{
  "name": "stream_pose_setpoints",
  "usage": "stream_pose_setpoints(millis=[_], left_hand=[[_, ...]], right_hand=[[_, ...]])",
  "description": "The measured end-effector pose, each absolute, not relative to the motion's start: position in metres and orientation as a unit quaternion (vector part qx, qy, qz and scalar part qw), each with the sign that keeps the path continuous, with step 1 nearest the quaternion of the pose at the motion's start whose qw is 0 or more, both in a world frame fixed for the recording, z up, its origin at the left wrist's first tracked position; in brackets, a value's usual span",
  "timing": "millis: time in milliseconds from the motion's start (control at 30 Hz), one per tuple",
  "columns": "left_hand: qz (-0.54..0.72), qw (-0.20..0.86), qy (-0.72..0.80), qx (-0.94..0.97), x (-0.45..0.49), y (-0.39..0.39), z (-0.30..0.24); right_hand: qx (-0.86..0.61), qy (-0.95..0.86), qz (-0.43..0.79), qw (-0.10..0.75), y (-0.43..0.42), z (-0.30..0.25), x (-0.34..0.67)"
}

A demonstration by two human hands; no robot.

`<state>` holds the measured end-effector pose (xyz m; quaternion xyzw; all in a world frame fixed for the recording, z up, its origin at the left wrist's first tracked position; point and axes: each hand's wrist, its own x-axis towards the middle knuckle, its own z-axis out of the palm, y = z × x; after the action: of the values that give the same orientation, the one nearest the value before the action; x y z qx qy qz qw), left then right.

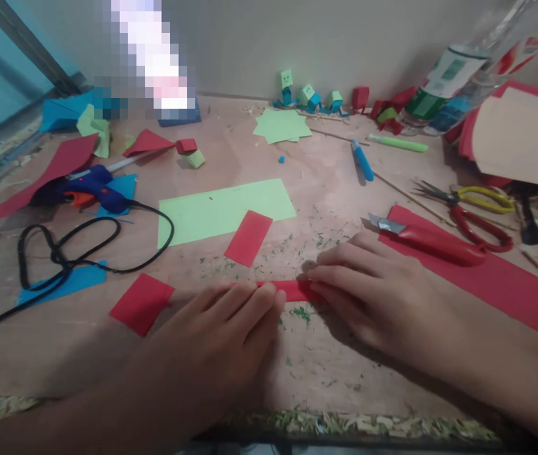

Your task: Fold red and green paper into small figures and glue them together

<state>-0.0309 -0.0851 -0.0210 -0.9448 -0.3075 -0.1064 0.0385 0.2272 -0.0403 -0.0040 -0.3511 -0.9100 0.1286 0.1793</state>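
Note:
A narrow red paper strip (296, 291) lies low on the wooden board between my two hands. My left hand (231, 322) grips its left end, fingers pressed together, and covers that part. At the other end, my right hand (368, 287) pinches the strip between thumb and fingers. Two small red paper pieces rest nearby: one red rectangle (248, 238) partly over a light green paper sheet (221, 212), the other red piece (141, 304) left of my left hand. Close to my right hand, a red utility knife (434, 242) with its blade out lies on a larger red sheet (510, 284).
Scissors (468, 205) lie at right, before a paper stack (525, 136) and a plastic bottle (444, 85). A blue glue gun (91, 186) with a looped black cord (67, 265) occupies the left. Small paper figures (309, 98) stand along the wall.

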Motion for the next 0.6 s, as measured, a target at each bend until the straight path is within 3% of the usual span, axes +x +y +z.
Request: stream_pose_setpoints(millis=[600], left_hand=[[-0.117,-0.001,-0.328,-0.937,-0.033,-0.072,-0.020]], right_hand=[[-0.251,-0.961,0.003,0.116,-0.053,-0.006,0.224]])
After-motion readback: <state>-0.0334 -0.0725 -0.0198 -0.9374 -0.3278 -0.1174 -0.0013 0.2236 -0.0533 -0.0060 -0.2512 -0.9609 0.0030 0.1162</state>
